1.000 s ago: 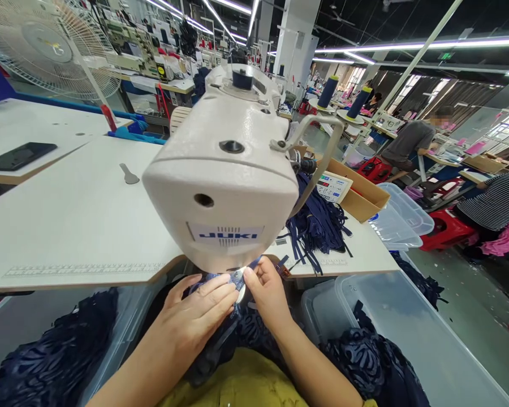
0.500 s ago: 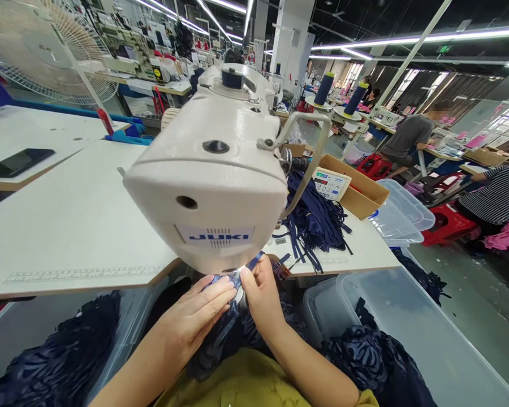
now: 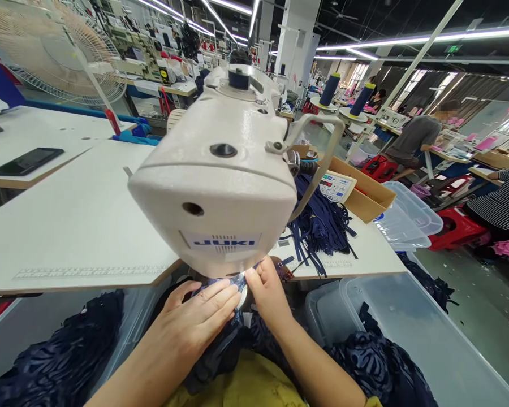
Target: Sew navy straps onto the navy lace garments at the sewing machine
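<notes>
A white Juki sewing machine (image 3: 220, 186) fills the middle of the view, its head hiding the needle. Under it lies navy lace fabric (image 3: 233, 281) that runs down into my lap. My left hand (image 3: 195, 319) lies flat on this fabric with its fingers stretched toward the needle area. My right hand (image 3: 269, 294) pinches the fabric's edge and a navy strap just right of the machine head. The fingertips of both hands almost meet.
A pile of navy straps (image 3: 320, 226) lies on the white table (image 3: 76, 220) beside a control panel (image 3: 338, 186) and a cardboard box (image 3: 367, 195). Clear plastic bins (image 3: 407, 333) with navy fabric stand to the right and left. A fan (image 3: 55, 45), a phone (image 3: 27, 161) and other workers (image 3: 415, 138) are farther off.
The view has shifted slightly. Both hands stay at the fabric under the machine head, the fingers edging a little along it.
</notes>
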{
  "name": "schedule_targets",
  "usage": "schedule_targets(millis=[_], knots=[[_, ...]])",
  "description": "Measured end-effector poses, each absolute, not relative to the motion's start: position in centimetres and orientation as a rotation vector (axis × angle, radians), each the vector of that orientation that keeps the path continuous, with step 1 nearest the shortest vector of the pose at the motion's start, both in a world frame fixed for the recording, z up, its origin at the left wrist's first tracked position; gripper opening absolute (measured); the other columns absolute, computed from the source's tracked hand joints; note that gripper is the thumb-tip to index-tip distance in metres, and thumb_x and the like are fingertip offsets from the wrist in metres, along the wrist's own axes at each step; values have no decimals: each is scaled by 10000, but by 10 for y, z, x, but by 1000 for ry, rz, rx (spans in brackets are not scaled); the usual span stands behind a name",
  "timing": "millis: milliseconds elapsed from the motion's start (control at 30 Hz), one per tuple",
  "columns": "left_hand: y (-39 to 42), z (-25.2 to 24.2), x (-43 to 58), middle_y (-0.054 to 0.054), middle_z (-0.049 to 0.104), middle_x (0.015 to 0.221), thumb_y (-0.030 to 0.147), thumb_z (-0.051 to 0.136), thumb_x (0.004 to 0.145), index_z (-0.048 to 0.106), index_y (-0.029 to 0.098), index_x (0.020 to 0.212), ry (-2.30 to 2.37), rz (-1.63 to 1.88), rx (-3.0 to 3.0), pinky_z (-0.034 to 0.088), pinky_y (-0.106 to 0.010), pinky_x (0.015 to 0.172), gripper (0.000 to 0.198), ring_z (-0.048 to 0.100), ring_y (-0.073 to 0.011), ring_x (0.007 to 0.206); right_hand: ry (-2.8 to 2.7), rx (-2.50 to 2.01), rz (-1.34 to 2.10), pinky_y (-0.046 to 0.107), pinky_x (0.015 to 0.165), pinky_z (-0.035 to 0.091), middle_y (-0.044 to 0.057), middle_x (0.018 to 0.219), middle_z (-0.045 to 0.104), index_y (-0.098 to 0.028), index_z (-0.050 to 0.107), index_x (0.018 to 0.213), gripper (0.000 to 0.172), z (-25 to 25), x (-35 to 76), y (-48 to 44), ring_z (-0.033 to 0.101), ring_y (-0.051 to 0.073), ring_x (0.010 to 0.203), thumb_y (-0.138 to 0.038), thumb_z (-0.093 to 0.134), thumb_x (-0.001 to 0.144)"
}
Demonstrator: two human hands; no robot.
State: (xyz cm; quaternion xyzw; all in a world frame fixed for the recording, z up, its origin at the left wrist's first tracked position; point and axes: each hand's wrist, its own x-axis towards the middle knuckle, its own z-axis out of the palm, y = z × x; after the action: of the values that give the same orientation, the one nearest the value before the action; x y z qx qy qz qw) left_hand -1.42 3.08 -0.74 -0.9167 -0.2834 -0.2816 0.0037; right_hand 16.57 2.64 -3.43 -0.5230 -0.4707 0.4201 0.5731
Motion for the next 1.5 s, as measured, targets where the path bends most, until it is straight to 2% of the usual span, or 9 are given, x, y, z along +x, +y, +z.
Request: schedule_targets(millis=[100, 333, 600, 800, 867, 1000, 1200, 1333, 1500], knots=[[22, -11, -9, 13, 693, 1157, 191, 395, 974, 576, 269, 1205, -945, -924, -2770, 228, -348, 1100, 304, 591, -137, 1142, -1180, -1224, 1042, 241, 625, 402, -62, 667, 443, -229, 571, 997, 180, -33, 177, 36, 446, 124, 608, -266, 551, 821], [16, -16, -8, -35, 670, 1208, 178, 405, 971, 554, 199, 1241, -909, -850, -2727, 270, -314, 1023, 309, 580, -149, 1156, -1214, -1302, 966, 240, 637, 404, -47, 715, 475, -198, 561, 965, 178, -28, 172, 38, 468, 123, 653, -244, 544, 794], [9, -9, -2, 10, 674, 1199, 163, 351, 989, 587, 280, 1215, -1037, -979, -2745, 248, -297, 1036, 347, 577, -118, 1153, -1192, -1326, 917, 249, 668, 428, -23, 758, 532, -181, 554, 998, 195, -28, 167, 34, 511, 131, 685, -233, 505, 816], [5, 2, 15, 27, 715, 1102, 203, 398, 990, 636, 239, 1115, -1142, -993, -2563, 314, -335, 886, 271, 627, -150, 1044, -1366, -1350, 736, 276, 710, 456, -7, 722, 553, -184, 595, 789, 52, -22, 178, 51, 525, 147, 673, -209, 553, 771], [6, 1, 19, 14, 717, 1089, 203, 410, 985, 637, 213, 1117, -1159, -983, -2498, 322, -336, 849, 262, 629, -156, 1024, -1442, -1335, 730, 287, 719, 467, -8, 682, 568, -190, 608, 748, 63, -21, 181, 60, 541, 157, 668, -183, 548, 767], [7, -4, 22, -10, 706, 1109, 228, 404, 986, 627, 198, 1143, -1194, -946, -2427, 318, -351, 853, 274, 622, -169, 1018, -1536, -1337, 760, 296, 701, 485, -21, 582, 563, -194, 647, 755, 123, -23, 182, 73, 558, 170, 640, -171, 529, 784], [6, -8, 24, -10, 718, 1083, 211, 404, 987, 616, 174, 1144, -1200, -940, -2400, 330, -357, 834, 267, 635, -169, 979, -1564, -1380, 757, 315, 745, 497, -5, 594, 595, -188, 671, 798, 120, -28, 182, 74, 590, 188, 687, -194, 552, 786], [6, -7, 25, -6, 719, 1082, 212, 417, 983, 626, 176, 1128, -1192, -950, -2367, 343, -358, 814, 256, 639, -176, 979, -1556, -1393, 740, 308, 720, 499, -4, 584, 597, -193, 653, 769, 122, -24, 181, 73, 579, 179, 651, -216, 536, 792], [6, -4, 26, -14, 716, 1097, 202, 428, 981, 618, 160, 1149, -1186, -942, -2385, 350, -354, 821, 257, 645, -175, 979, -1581, -1318, 738, 281, 663, 485, 24, 698, 650, -194, 621, 759, 121, -13, 181, 70, 575, 173, 677, -251, 519, 789]])
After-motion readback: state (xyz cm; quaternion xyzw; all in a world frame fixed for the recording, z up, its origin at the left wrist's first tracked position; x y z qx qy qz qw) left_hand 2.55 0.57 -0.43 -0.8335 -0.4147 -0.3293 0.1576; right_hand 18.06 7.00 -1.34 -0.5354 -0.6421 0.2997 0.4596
